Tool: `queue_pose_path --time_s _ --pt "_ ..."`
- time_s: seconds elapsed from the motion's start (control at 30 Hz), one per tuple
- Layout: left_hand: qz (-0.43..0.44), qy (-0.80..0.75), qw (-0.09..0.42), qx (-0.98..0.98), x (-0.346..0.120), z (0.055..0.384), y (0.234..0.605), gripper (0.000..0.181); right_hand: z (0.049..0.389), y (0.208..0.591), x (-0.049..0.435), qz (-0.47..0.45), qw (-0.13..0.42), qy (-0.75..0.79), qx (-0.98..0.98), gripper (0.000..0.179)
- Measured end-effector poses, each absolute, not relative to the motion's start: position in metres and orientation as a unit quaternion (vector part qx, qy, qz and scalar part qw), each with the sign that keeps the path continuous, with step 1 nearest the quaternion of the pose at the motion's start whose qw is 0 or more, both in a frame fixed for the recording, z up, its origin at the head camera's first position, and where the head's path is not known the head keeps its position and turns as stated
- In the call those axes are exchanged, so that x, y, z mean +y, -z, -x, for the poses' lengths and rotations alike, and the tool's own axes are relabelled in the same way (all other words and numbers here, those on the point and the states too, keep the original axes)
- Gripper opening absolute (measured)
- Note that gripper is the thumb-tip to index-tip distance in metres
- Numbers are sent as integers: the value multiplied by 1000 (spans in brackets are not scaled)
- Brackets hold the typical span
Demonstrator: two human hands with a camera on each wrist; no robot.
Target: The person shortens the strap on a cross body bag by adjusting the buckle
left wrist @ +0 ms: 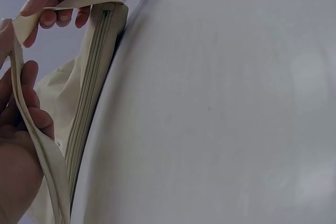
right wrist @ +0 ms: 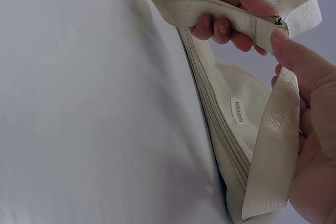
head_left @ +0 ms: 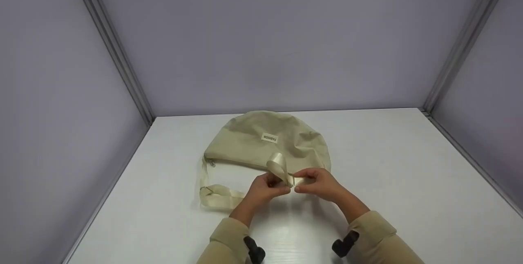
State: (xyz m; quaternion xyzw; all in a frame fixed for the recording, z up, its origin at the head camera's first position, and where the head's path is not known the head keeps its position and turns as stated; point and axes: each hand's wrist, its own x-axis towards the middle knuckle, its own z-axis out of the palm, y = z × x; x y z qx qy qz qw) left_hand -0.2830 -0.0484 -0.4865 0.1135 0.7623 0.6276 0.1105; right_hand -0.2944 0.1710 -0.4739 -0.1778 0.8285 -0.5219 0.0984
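A beige fabric bag [head_left: 249, 141] lies on the white table, its white label [head_left: 269, 137] reading upside down in the head view. Its webbing strap [right wrist: 270, 145] is raised in front of the zipper edge [left wrist: 89, 93]. My left hand [head_left: 261, 190] pinches the strap close to a small metal slider [right wrist: 280, 22], with fingers behind the band and the thumb in front. Just to the right, my right hand [head_left: 322, 184] pinches the strap between thumb and fingers at that same slider. Between the hands a loop of strap [head_left: 277, 164] curls upward.
The rest of the strap [head_left: 220, 202] lies folded on the table [head_left: 143, 198] at the left, joined to the bag's left end. A zipper pull [head_left: 212, 163] hangs there. Grey panels [head_left: 286, 43] wall in the back and both sides.
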Motion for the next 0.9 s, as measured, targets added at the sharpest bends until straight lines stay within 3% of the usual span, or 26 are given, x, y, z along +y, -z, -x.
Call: queue_pose_path --time_s 0.9 --pt "-128 -548 98 821 -47 282 481 39 294 473 169 209 105 516 824 49"
